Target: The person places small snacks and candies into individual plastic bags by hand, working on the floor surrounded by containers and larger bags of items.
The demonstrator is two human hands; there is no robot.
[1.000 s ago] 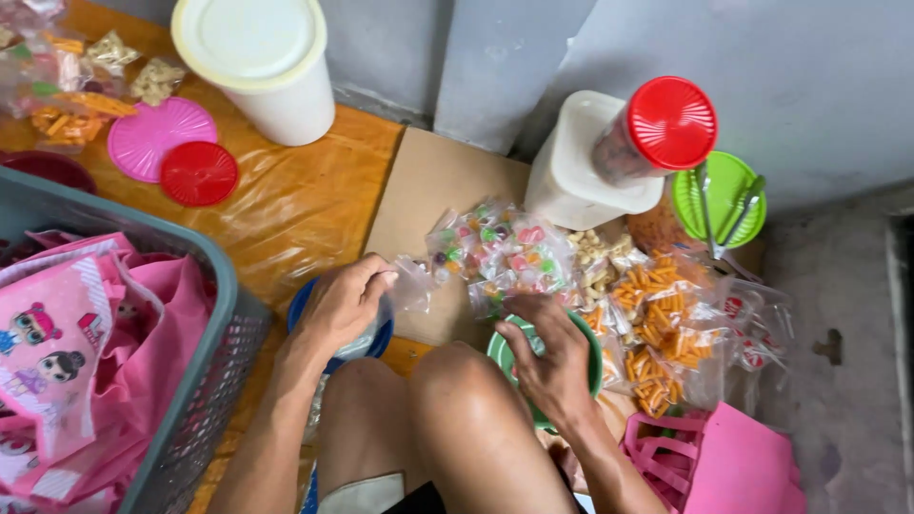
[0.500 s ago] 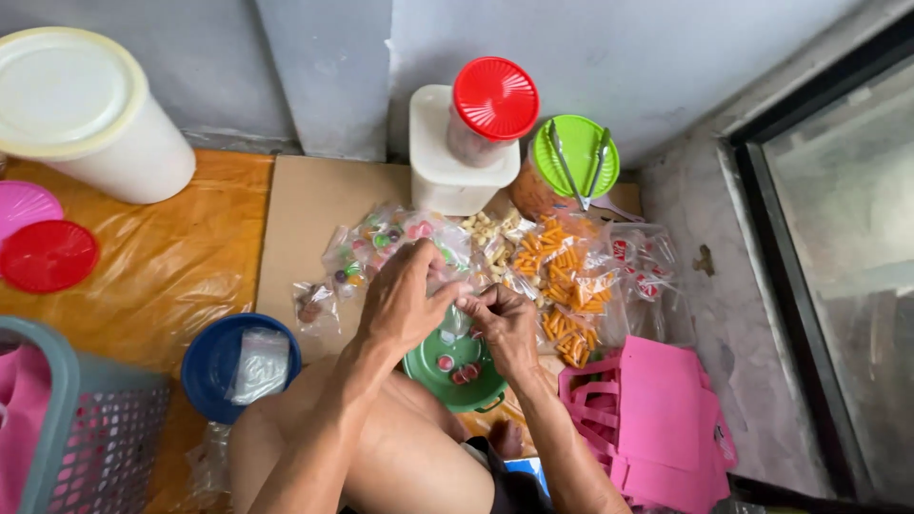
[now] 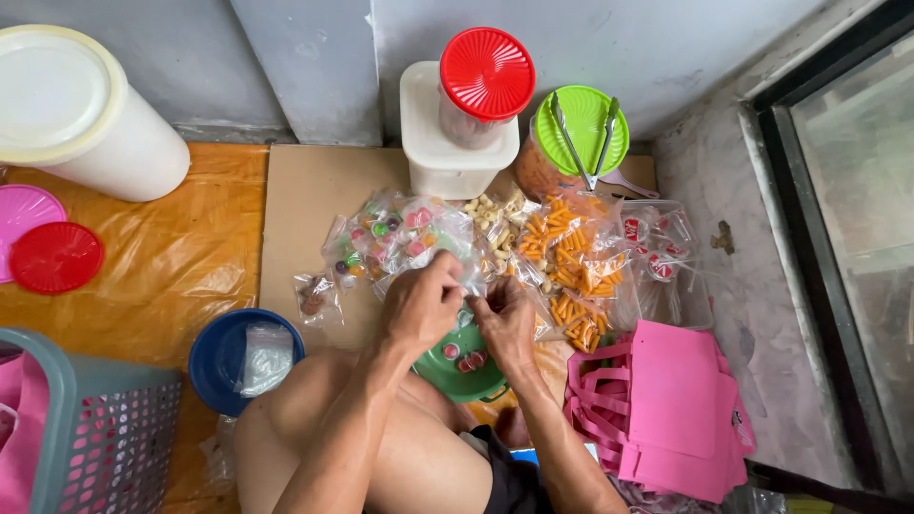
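Observation:
My left hand (image 3: 422, 303) and my right hand (image 3: 507, 322) meet above a green bowl (image 3: 440, 372) that holds a few round red sweets. Both hands pinch a small clear plastic bag (image 3: 467, 287) between their fingertips. Just beyond them lie several clear packets of coloured sweets (image 3: 392, 236) on a sheet of cardboard (image 3: 297, 207). My bare knee rises below the hands and hides part of the bowl.
Packets of orange stick snacks (image 3: 569, 259) lie right of the sweets. A red-lidded jar (image 3: 486, 81), a white tub (image 3: 447, 157) and a green-lidded jar with tongs (image 3: 581, 128) stand at the wall. Blue bowl (image 3: 218, 357), grey basket (image 3: 90, 428), pink bags (image 3: 671, 405), white bucket (image 3: 81, 114).
My left hand left the blue bowl and joined my right hand over the green bowl. My head turned right, shifting the basket to the left edge.

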